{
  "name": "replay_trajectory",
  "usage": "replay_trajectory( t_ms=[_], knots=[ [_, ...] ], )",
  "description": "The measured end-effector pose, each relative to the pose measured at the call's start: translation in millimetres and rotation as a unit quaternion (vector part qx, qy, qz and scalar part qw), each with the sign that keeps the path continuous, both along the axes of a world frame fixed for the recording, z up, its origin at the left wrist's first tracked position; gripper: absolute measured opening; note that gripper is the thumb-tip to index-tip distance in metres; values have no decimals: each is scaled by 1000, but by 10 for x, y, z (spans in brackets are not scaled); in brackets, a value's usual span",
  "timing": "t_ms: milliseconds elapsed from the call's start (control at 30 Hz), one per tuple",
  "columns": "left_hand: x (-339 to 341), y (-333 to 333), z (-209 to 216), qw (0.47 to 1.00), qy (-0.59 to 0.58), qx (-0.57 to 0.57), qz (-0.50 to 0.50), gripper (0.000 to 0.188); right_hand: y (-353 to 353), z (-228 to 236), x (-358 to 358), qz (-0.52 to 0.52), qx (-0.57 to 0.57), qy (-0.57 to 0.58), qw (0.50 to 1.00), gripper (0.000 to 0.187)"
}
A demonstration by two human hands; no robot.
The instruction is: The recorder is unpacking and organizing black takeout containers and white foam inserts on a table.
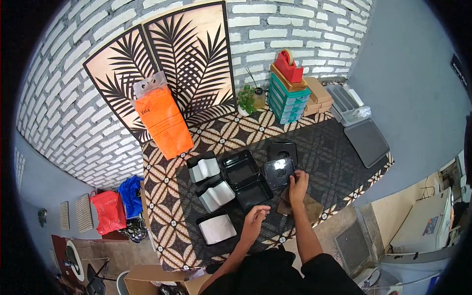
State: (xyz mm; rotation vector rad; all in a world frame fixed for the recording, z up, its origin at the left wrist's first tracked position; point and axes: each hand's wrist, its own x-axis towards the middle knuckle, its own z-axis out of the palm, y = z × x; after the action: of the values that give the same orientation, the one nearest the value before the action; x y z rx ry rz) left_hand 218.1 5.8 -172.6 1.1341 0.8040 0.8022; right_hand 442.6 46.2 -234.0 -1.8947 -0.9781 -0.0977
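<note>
My right hand (pixel 298 186) grips the near right edge of a dark square lid (pixel 279 172), shiny and see-through in places. A second dark lid (pixel 289 148) lies just behind it. My left hand (pixel 257 215) is loosely curled, its fingers slightly apart, with nothing visible in it. It hovers by the near edge of an empty black tray (pixel 254 192). Another empty black tray (pixel 240 167) sits behind that one. To the left, two black trays hold silvery-white liners (pixel 204 169) (pixel 217 196). Nearer me is a black tray with a flat white piece (pixel 218 229).
Brown cloth-like pieces (pixel 310 209) lie beside my right forearm. At the back stand a green drawer unit (pixel 287 101) with a red tape dispenser (pixel 289 68), cardboard boxes (pixel 317 96), a potted plant (pixel 247 100) and a grey divided tray (pixel 345 102). An orange package (pixel 164 122) leans at the left.
</note>
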Motion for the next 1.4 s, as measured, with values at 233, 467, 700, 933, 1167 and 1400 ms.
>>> replay_trajectory(
  t_ms=[233,467,700,933,1167,1400],
  knots=[
    [80,-15,34,1000,9,-9,-21,22,-94,-102,148,-11,13,36,999,17],
    [91,95,48,999,-28,-9,-23,29,-265,578,-149,1,122,-58,991,19],
    [140,73,518,988,-116,-13,103,24,-779,1140,-940,265,126,-118,949,22],
    [-465,-122,514,981,-116,-2,156,18,-924,1090,-1490,379,77,-22,922,32],
    [-1324,-404,336,962,-58,-151,219,27,-948,819,-1748,329,-114,284,893,53],
    [-1617,-332,-68,893,312,93,311,32,-801,527,-2119,314,-137,148,928,52]
  ],
)
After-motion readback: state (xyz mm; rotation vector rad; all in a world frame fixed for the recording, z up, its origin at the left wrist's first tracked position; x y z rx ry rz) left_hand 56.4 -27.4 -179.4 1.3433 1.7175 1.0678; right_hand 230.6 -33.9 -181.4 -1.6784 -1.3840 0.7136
